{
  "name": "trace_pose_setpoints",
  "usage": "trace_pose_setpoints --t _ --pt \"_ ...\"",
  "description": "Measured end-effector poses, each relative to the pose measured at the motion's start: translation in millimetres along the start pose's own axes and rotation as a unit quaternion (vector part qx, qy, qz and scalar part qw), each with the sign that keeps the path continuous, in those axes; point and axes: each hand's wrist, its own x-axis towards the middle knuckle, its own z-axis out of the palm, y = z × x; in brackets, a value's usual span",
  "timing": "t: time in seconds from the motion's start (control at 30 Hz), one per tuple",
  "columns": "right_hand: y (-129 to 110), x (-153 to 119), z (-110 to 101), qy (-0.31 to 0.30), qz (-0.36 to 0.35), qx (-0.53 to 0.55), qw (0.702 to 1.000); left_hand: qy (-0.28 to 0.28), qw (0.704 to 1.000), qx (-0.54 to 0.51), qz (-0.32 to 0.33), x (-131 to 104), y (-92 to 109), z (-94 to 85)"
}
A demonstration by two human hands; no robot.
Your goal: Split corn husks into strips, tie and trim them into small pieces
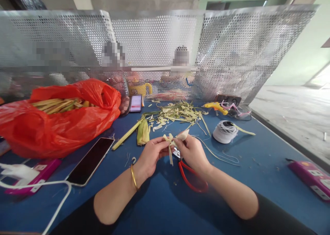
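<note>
Both hands are close together over the blue table. My left hand (151,156), with a gold bangle at the wrist, pinches a pale yellow-green plant strip (170,139) that looks folded or knotted, one end hanging down. My right hand (194,154) has its thumb and fingers closed on a pale pointed plant piece (183,134), right beside the strip. Whether the two pieces are joined is hidden by the fingers. Scissors with red handles (182,169) lie on the table just under my right hand, blades partly covered. A green-yellow stalk piece (142,132) lies beyond my left hand.
Plant scraps (177,113) are heaped ahead. A red plastic bag (103,104) of stalks and a black-screened phone (90,161) are left. Right are a white thread spool (224,132), a yellow glue gun (216,107) and a purple power strip (311,176). A perforated metal screen (160,39) stands behind.
</note>
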Motion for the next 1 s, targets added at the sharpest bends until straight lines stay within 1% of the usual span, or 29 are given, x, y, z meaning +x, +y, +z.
trace_pose_setpoints --t 0.1,0.2,0.27,0.33,0.4,0.43,0.47,0.5,0.53,0.57,0.6,0.63,0.67,0.7,0.73,0.77,0.8,0.83,0.87,0.9,0.93,1.0 --pt "-0.8 0.5 3.9 -0.024 0.05 0.067 0.996 -0.013 1.0 0.02 0.021 0.9 -2.5 0.5" --pt "-2.6 1.7 6.9 -0.043 0.121 0.165 0.978 0.006 0.996 0.064 0.059 2.3 -5.7 0.8" --pt "-5.6 2.2 8.2 -0.044 0.163 0.238 0.956 0.03 0.992 0.092 0.078 3.8 -7.3 0.5" --pt "-9.5 1.9 9.5 -0.045 0.213 0.307 0.927 0.054 0.99 0.098 0.085 5.7 -7.7 -0.3" --pt "-12.5 0.5 11.2 -0.049 0.257 0.359 0.896 0.083 0.99 0.077 0.083 7.6 -6.6 -1.8" --pt "-13.0 -0.4 12.2 -0.055 0.27 0.375 0.885 0.098 0.99 0.061 0.083 8.5 -5.5 -2.8" --pt "-12.8 -1.4 13.1 -0.061 0.27 0.383 0.881 0.112 0.989 0.043 0.085 9.1 -4.1 -3.7" --pt "-12.0 -2.4 13.6 -0.069 0.252 0.385 0.885 0.123 0.988 0.026 0.089 9.6 -2.6 -4.6" --pt "-10.7 -3.4 13.6 -0.075 0.215 0.377 0.898 0.128 0.987 0.013 0.093 9.8 -1.2 -5.3" --pt "-9.2 -4.4 12.7 -0.083 0.158 0.353 0.918 0.129 0.987 0.004 0.094 9.9 0.1 -5.9" --pt "-7.8 -5.3 11.1 -0.09 0.08 0.31 0.943 0.127 0.987 0.0 0.094 9.8 1.1 -6.2" --pt "-6.7 -6.1 8.7 -0.098 -0.012 0.246 0.964 0.124 0.988 0.001 0.092 9.5 1.6 -6.3" --pt "-5.8 -6.8 5.8 -0.104 -0.108 0.162 0.975 0.121 0.988 0.006 0.091 9.3 1.7 -6.3" --pt "-5.4 -7.4 2.8 -0.102 -0.199 0.068 0.972 0.119 0.988 0.015 0.093 9.0 1.4 -6.1" --pt "-5.2 -7.9 0.0 -0.092 -0.275 -0.026 0.957 0.116 0.988 0.027 0.097 8.7 0.7 -5.7" --pt "-5.2 -8.4 -2.3 -0.077 -0.335 -0.105 0.933 0.11 0.988 0.039 0.101 8.4 -0.1 -5.3" --pt "-5.3 -8.7 -3.9 -0.057 -0.38 -0.164 0.909 0.101 0.988 0.051 0.103 8.0 -1.0 -4.7" --pt "-5.5 -8.9 -5.1 -0.035 -0.413 -0.201 0.888 0.09 0.989 0.061 0.104 7.5 -1.8 -3.9" --pt "-5.6 -9.0 -5.8 -0.013 -0.435 -0.218 0.873 0.08 0.989 0.067 0.103 6.7 -2.3 -2.9" --pt "-5.8 -8.7 -6.4 0.007 -0.447 -0.22 0.867 0.069 0.99 0.073 0.101 5.8 -2.5 -1.7" --pt "-5.9 -8.1 -7.2 0.03 -0.446 -0.21 0.869 0.059 0.99 0.079 0.101 4.6 -2.4 -0.3" --pt "-6.2 -5.6 -9.5 0.073 -0.416 -0.166 0.891 0.032 0.99 0.092 0.098 1.5 -1.3 2.7"
